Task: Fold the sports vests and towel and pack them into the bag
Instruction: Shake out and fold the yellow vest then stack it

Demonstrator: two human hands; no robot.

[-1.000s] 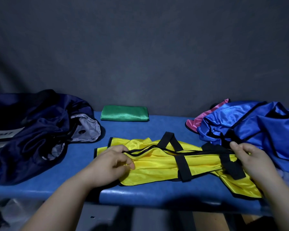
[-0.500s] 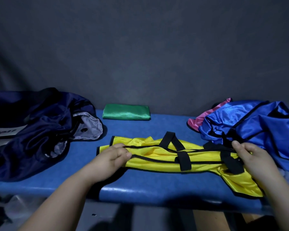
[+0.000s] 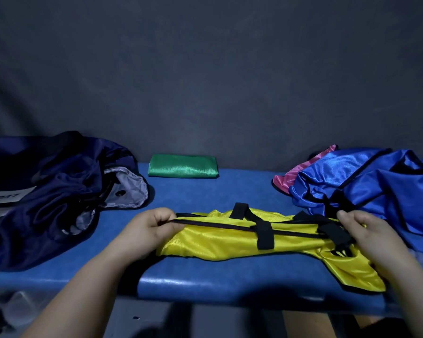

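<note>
One green piece (image 3: 183, 166) lies folded at the back of the desk (image 3: 205, 193). The yellow vest (image 3: 220, 242) is mid-fold near the front edge, a long narrow band. The left hand (image 3: 148, 226) pinches its black-trimmed left end in curled fingers, and the right hand (image 3: 366, 234) grips the strapped right end. The blue vest (image 3: 376, 181) and pink vest (image 3: 293, 176) lie heaped and unfolded at right. The bag (image 3: 47, 191) slumps open at left, and nothing packed shows inside
</note>
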